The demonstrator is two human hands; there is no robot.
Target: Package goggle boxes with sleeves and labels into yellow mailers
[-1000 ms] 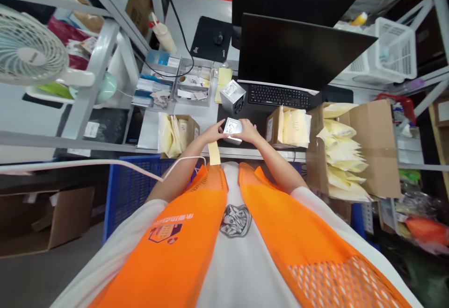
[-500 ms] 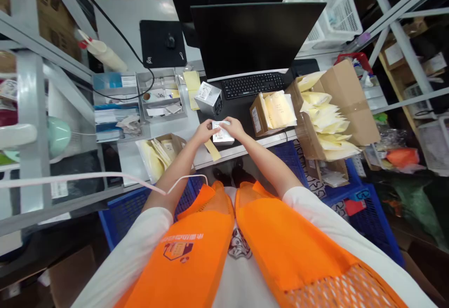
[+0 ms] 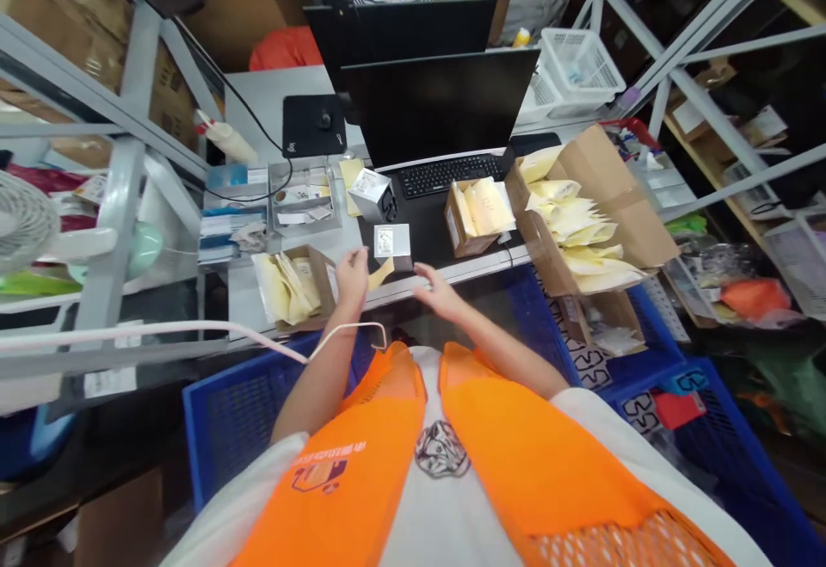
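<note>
A small silver box (image 3: pixel 392 241) with a white label on top rests on the black desk mat (image 3: pixel 439 218) near the desk's front edge. My left hand (image 3: pixel 352 275) is just left of it, fingers pinched on a yellow strip of backing paper (image 3: pixel 380 273). My right hand (image 3: pixel 434 289) hovers in front of the box, open and holding nothing, off the desk edge. A second silver box (image 3: pixel 372 188) stands further back on the mat.
A dark monitor (image 3: pixel 439 102) and keyboard (image 3: pixel 448 175) stand behind the mat. Cardboard boxes of yellow envelopes sit at the left (image 3: pixel 293 285), middle (image 3: pixel 474 210) and right (image 3: pixel 584 201). Blue crates (image 3: pixel 238 403) lie below the desk. A person sits behind the monitors.
Both hands have let go of the labelled silver box and drawn back toward me. The left hand keeps the yellow strip. The camera has tilted up.
</note>
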